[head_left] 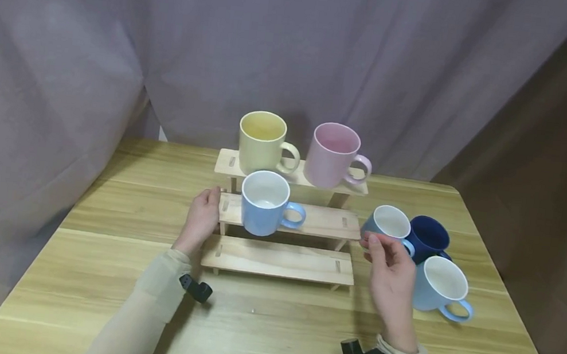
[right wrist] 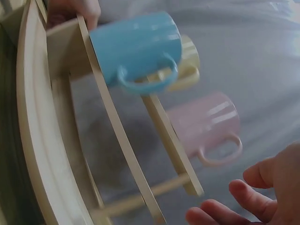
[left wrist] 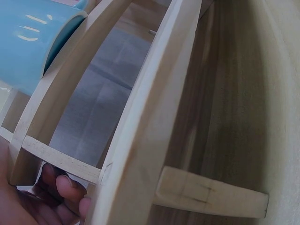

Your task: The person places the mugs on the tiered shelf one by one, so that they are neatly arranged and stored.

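Note:
A three-tier wooden shelf stand stands on the table. My left hand grips the left end of its middle tier; in the left wrist view, curled fingers show beneath the board. A light blue mug sits upright on that tier, its handle to the right. My right hand is off the stand's right end, in front of another light blue mug and partly covering it. Its fingers are loosely bent and hold nothing in the right wrist view.
A yellow mug and a pink mug stand on the top tier. On the table at right, a dark blue mug and a further light blue mug are grouped together. Grey curtain hangs behind.

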Tool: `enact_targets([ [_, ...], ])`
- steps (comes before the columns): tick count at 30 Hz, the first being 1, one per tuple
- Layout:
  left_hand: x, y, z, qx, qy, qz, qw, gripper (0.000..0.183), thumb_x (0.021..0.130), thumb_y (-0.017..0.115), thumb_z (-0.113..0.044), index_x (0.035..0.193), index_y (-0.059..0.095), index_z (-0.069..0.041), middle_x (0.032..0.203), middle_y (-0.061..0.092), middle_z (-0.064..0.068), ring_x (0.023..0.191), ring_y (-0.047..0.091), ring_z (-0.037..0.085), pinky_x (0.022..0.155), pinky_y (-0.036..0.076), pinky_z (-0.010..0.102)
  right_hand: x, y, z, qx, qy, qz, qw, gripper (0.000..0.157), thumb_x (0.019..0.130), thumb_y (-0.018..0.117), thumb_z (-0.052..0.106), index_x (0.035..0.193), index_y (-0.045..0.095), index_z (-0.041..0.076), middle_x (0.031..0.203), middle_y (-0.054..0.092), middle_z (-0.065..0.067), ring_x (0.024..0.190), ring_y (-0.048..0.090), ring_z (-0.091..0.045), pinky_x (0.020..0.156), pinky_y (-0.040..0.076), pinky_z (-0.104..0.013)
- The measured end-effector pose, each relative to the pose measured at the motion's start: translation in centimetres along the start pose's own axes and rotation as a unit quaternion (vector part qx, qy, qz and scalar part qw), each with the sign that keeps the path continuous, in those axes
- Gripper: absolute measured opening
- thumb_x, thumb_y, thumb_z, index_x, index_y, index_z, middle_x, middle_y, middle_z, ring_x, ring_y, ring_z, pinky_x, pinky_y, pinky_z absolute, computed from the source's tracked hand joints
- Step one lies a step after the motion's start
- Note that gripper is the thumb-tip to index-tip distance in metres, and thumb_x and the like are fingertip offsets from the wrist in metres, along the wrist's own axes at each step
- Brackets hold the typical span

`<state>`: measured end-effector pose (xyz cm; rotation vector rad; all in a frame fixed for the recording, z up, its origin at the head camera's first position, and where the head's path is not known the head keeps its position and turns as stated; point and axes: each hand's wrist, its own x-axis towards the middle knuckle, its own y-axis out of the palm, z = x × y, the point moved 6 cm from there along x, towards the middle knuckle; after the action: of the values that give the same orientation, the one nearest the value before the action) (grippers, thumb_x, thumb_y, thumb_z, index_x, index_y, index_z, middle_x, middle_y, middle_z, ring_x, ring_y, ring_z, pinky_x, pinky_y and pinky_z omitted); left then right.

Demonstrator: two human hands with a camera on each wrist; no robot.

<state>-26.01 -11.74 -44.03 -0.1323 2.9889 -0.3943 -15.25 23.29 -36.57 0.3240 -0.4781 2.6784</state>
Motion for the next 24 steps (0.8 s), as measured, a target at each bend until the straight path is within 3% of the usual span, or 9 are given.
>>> enact_targets([
  [4, 0.0, -0.1, 0.2, 0.002, 0.0, -0.003, 1.0, 0.048, 0.105, 0.028, -0.045, 0.099, 0.053, -0.005, 0.073, 0.046, 0.004, 0.055, 0.044, 0.014, 0.049, 0.041, 0.027, 0.3, -1.8, -0.9, -0.014, 0.013, -0.039, 0.999, 0.026, 0.101, 0.054, 0.019, 0.111, 0.061, -0.004, 0.103, 0.066, -0.002, 0.09, 0.065, -0.007, 0.075, 0.052, -0.016],
  [11, 0.1, -0.2, 0.3, 0.0, 0.008, -0.005, 1.0, 0.046, 0.105, 0.029, -0.045, 0.093, 0.05, -0.006, 0.071, 0.044, 0.004, 0.054, 0.042, 0.015, 0.047, 0.04, 0.027, 0.8, -4.9, -2.0, -0.039, 0.022, -0.106, 0.993, 0.026, 0.101, 0.052, 0.018, 0.111, 0.06, -0.006, 0.099, 0.064, 0.005, 0.087, 0.063, -0.006, 0.073, 0.05, -0.011],
  [19, 0.1, -0.1, 0.0, 0.001, 0.016, -0.004, 0.9999, 0.043, 0.106, 0.029, -0.041, 0.094, 0.051, -0.005, 0.071, 0.044, 0.005, 0.054, 0.043, 0.015, 0.047, 0.04, 0.028, 1.0, -9.7, -3.6, -0.153, 0.091, -0.188, 0.966, 0.038, 0.099, 0.053, 0.033, 0.115, 0.06, -0.001, 0.088, 0.05, 0.021, 0.084, 0.045, 0.004, 0.075, 0.034, -0.018],
  [24, 0.2, -0.1, 0.0, 0.005, 0.02, -0.003, 0.9998, 0.044, 0.106, 0.029, -0.041, 0.093, 0.05, -0.004, 0.07, 0.044, 0.004, 0.053, 0.043, 0.014, 0.046, 0.04, 0.027, 0.8, -11.8, -4.7, -0.154, 0.096, -0.214, 0.96, 0.027, 0.098, 0.054, 0.029, 0.105, 0.062, 0.004, 0.088, 0.047, 0.022, 0.085, 0.042, 0.006, 0.074, 0.032, -0.019],
])
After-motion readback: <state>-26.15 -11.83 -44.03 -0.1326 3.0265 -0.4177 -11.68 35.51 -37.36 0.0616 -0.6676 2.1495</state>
